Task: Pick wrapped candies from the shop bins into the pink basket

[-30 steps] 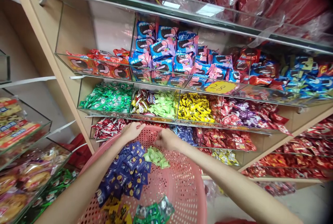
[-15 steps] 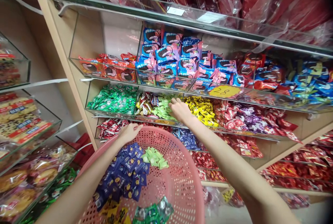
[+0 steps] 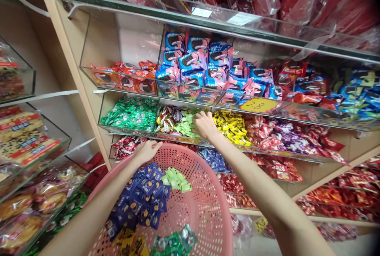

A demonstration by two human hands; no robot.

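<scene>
My left hand (image 3: 147,151) is closed over the far rim of a pink perforated plastic basket (image 3: 218,192). Inside the basket lie purple wrapped candies (image 3: 142,196), a small heap of light green candies (image 3: 177,180), green candies (image 3: 175,242) and yellow ones (image 3: 130,244). My right hand (image 3: 204,125) reaches over the basket into a clear shelf bin, its fingers curled down on light green wrapped candies (image 3: 187,123). The fingertips are partly hidden among the wrappers. Brown-wrapped sweets (image 3: 170,119) share that bin's left side.
Green candies (image 3: 130,112) fill the bin on the left; yellow candies (image 3: 233,127) lie to the right. Above runs a shelf of blue-and-pink cookie packs (image 3: 192,62) with a yellow price tag (image 3: 257,105). Another rack holds packaged biscuits (image 3: 29,133) at far left.
Very little differs. The view has shifted slightly, and my right hand stays at the light green candies with its fingers curled. My left hand keeps its hold on the basket rim.
</scene>
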